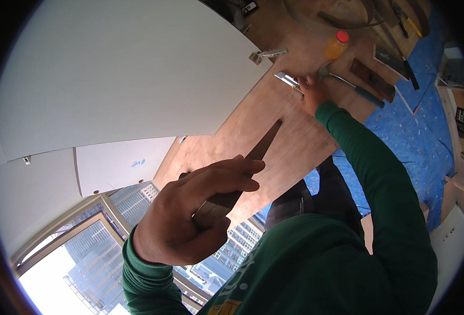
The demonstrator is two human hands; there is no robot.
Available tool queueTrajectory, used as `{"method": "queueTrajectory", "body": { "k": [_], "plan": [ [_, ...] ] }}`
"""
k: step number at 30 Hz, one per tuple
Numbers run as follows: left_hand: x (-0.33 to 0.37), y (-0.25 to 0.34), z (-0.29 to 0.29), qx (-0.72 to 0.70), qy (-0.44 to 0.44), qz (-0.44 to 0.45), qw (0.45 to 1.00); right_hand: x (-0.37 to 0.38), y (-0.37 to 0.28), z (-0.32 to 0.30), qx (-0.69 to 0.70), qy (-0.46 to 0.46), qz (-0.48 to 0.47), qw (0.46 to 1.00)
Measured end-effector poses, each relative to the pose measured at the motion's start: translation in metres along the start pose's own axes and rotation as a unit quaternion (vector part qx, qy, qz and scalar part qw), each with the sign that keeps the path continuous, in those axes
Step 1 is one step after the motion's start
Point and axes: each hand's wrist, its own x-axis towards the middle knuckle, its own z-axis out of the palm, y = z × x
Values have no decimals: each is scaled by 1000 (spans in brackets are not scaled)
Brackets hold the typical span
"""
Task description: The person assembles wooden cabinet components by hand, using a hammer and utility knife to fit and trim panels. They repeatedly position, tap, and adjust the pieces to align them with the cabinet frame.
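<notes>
My left hand (pixel 190 220) is raised close to the camera and grips the wide end of a thin, dark, tapered wooden strip (pixel 266 142). Its point reaches out over a brown plywood sheet (pixel 274 121). My right hand (pixel 311 92), in a green sleeve, is stretched far out onto the plywood. Its fingers lie at the end of a silver utility knife (pixel 286 79), and I cannot tell whether they grip it. A hammer (pixel 350 84) with a blue handle lies just right of that hand.
Large white panels (pixel 127 68) with a metal hinge (pixel 267 54) cover the left. A yellow bottle with a red cap (pixel 337 46), dark wood pieces (pixel 372 79) and hand tools lie beyond. Blue tarp (pixel 415 136) is at right, and a window (pixel 85 252) at lower left.
</notes>
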Motion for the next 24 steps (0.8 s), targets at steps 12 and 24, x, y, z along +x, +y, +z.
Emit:
{"method": "queueTrajectory", "body": {
  "k": [12,24],
  "plan": [
    [-2,-4,1,8,6,11,1000,-66,-43,65,110,-30,-168,979],
    [0,-6,-3,48,5,39,998,-112,-41,43,308,-116,37,944]
  ]
}}
